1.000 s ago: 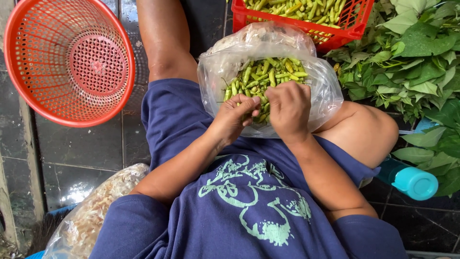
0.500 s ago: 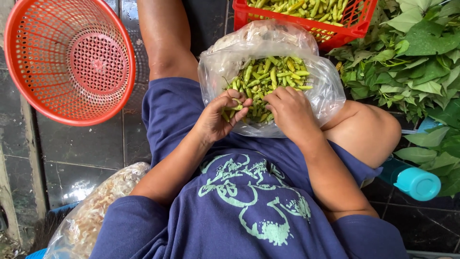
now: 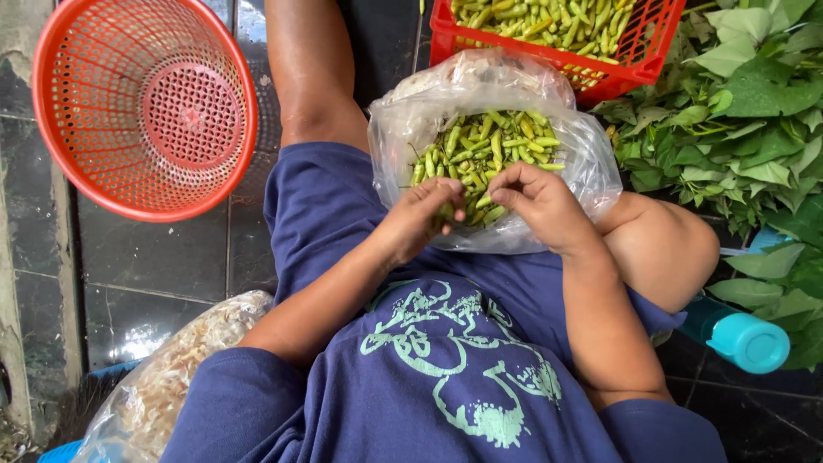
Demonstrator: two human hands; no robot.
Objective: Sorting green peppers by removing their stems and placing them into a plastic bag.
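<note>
A clear plastic bag [image 3: 591, 171] full of green chilli peppers [image 3: 489, 146] rests on my lap. My left hand [image 3: 420, 219] and my right hand [image 3: 540, 201] meet at the bag's near edge, fingertips pinched together over a green chilli [image 3: 477, 204] between them. Both hands lie on the pile of peppers inside the bag's mouth. I sit in dark blue shorts and a blue shirt with a pale green print.
A round red mesh basket [image 3: 60, 129] stands on the dark tiled floor at the left. A red crate [image 3: 634, 69] of green chillies sits beyond the bag. Leafy greens [image 3: 746, 111] fill the right. A teal bottle [image 3: 741, 334] lies by my right knee. A bag of pale scraps [image 3: 171, 377] sits lower left.
My hands have drawn closer together at the bag's near edge, fingertips now meeting on a chilli. The bag has shifted slightly.
</note>
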